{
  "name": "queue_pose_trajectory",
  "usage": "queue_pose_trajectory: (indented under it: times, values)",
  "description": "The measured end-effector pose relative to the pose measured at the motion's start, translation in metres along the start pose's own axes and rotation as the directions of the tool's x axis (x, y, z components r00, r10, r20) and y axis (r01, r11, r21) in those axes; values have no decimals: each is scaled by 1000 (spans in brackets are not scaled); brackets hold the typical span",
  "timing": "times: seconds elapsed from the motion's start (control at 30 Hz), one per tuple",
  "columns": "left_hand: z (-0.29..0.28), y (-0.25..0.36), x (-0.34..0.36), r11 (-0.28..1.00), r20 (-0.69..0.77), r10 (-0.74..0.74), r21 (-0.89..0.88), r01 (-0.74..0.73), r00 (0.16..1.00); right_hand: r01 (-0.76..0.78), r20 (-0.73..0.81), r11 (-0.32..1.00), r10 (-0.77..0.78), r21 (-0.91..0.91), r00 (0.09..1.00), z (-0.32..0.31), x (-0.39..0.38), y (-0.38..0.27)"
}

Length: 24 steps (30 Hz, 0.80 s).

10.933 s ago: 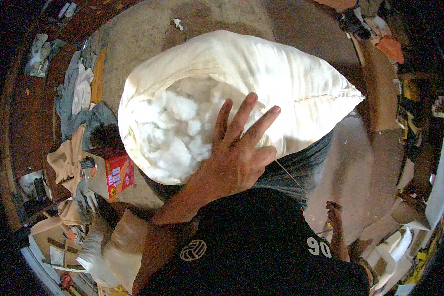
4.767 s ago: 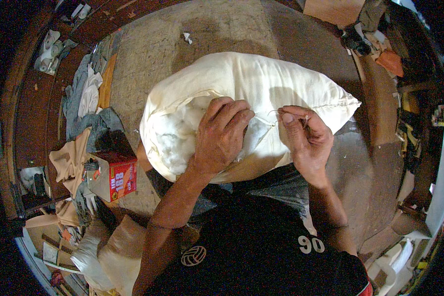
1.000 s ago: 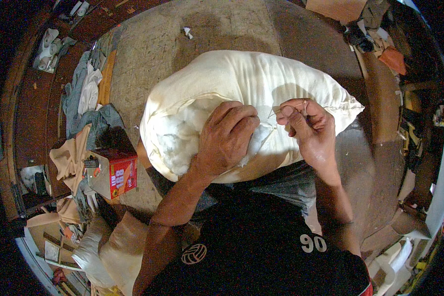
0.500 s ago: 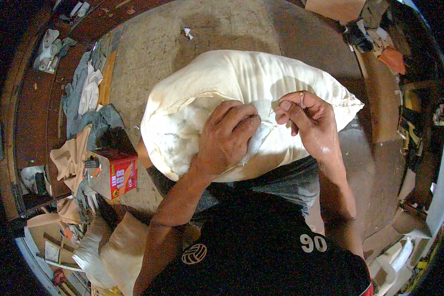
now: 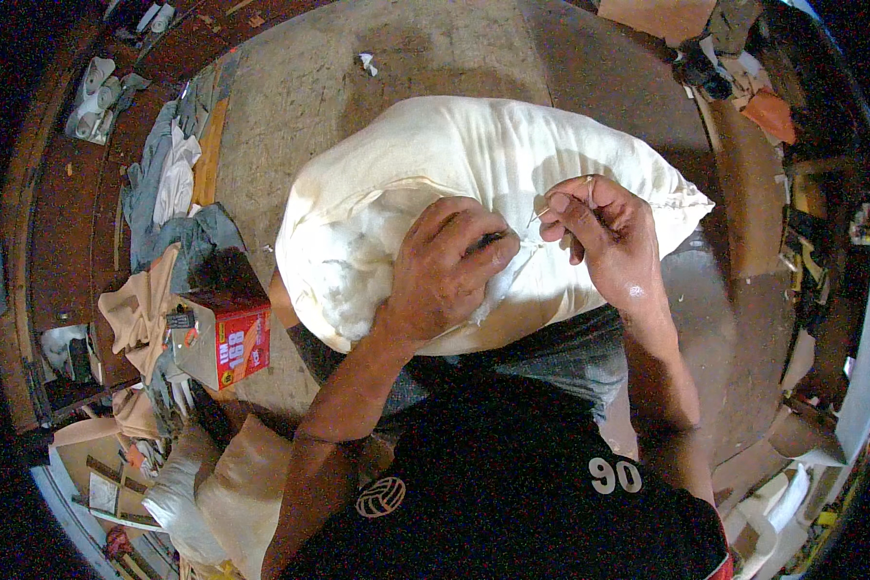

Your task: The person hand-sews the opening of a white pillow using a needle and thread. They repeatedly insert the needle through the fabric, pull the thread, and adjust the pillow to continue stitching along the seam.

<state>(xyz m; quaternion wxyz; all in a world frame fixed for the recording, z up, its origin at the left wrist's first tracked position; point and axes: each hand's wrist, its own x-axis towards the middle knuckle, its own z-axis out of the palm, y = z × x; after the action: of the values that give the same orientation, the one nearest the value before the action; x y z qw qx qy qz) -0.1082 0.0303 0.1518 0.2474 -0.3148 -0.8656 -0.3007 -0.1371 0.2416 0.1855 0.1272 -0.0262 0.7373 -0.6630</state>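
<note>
A large cream fabric cushion (image 5: 396,145) lies across my lap, its left side gaping around white fluffy filling (image 5: 343,280). My left hand (image 5: 440,271) is curled over the opening's edge, gripping the fabric near the middle. Just right of it, my right hand (image 5: 599,242) pinches a thin needle (image 5: 538,216) with thread between thumb and fingers, its tip pointing down-left toward the cloth. What lies under my left fingertips is hidden.
At my left are a red and silver tin (image 5: 244,340), grey and white cloths (image 5: 174,179), tan fabric (image 5: 133,314) and pillows (image 5: 242,483). Cardboard and scraps (image 5: 764,116) line the right edge. Worn boards (image 5: 290,87) lie beyond the cushion.
Earlier my left hand was spread over the filling and my right hung low; both came to the seam. Lately the right hand has risen slightly with the needle, and the left fingers have shifted.
</note>
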Motion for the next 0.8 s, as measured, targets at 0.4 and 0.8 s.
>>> queue_pose_trajectory:
  times: [0.4,0.8]
  values:
    - [3,0,0,999,-81,-11,34,14,997,-27,218,999,35,-43,975,-7,4,-14]
    - [-5,60,-18,921,142,-350,232,313,926,-44,133,997,53,-70,990,-17,5,-7]
